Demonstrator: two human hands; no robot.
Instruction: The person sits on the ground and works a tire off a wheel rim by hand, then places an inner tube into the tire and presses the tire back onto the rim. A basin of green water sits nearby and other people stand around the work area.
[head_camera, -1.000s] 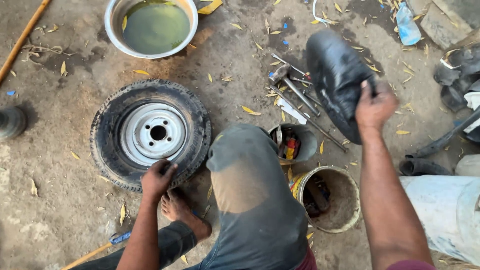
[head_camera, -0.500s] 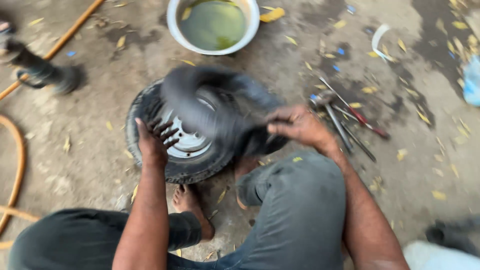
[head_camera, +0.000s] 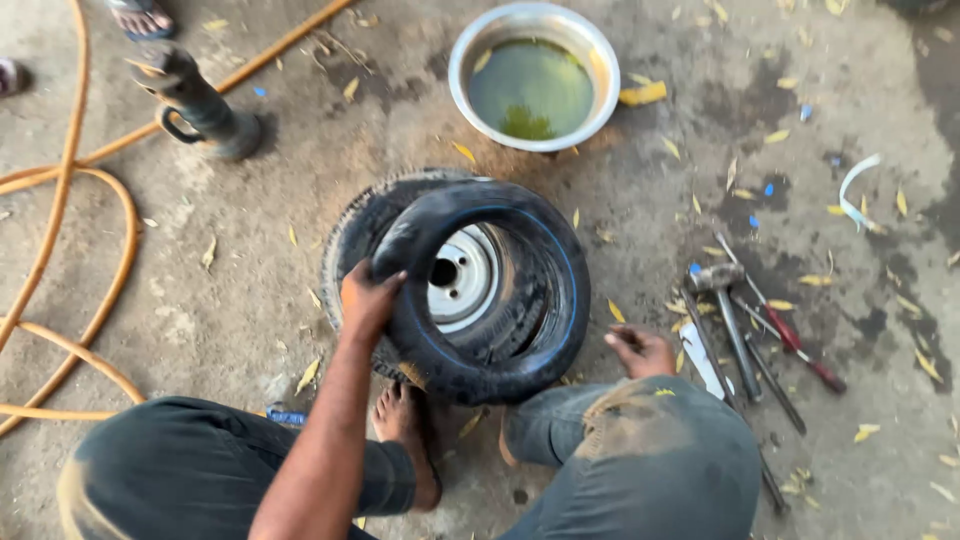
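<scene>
A small black tyre on a white steel rim (head_camera: 462, 275) lies flat on the concrete. A black rubber inner tube (head_camera: 540, 290) with a thin blue line lies draped over it as a ring. My left hand (head_camera: 368, 300) grips the tube's left side. My right hand (head_camera: 640, 350) rests low by my right knee, just right of the tube, its fingers curled; whether it holds anything is unclear. My bare foot (head_camera: 405, 435) sits against the tyre's near edge.
A metal basin of greenish water (head_camera: 533, 75) stands behind the tyre. A hammer and several hand tools (head_camera: 745, 335) lie at the right. An orange hose (head_camera: 70, 220) loops along the left, near a dark upright tool (head_camera: 195, 100). Another person's sandalled foot (head_camera: 140, 15) is at top left.
The inner tube, held up at my right a second ago, has come across and down onto the tyre. My left hand moved from the tyre's edge onto the tube; my right hand let go.
</scene>
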